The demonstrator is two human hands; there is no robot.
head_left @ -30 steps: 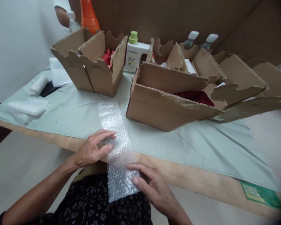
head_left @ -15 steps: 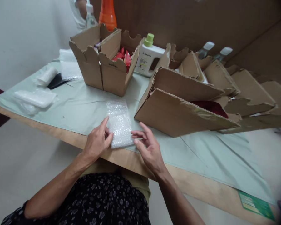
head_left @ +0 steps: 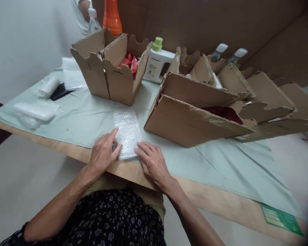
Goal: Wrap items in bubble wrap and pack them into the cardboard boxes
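Observation:
A flat rectangle of clear bubble wrap [head_left: 128,131] lies on the pale green cloth near the table's front edge. My left hand [head_left: 104,150] rests along its left side, index finger stretched out and thumb touching the near left part. On the opposite side, my right hand [head_left: 152,160] lies with its fingertips on the near right edge of the wrap. Neither hand grips it; the fingers of both are extended. Whether anything is inside the bubble wrap cannot be made out.
Cardboard bins [head_left: 119,83] stand behind the wrap, and a larger cardboard bin [head_left: 184,121] is to the right. A white jug [head_left: 156,65] with a green cap is between them. More bubble wrap [head_left: 38,111] lies at left. Behind, a person's sleeve [head_left: 79,17] shows beside an orange bottle [head_left: 112,18].
My right hand has turned palm down, its fingertips now settled on the wrap's right edge. My left hand stays at the left side. The whole view has shifted slightly.

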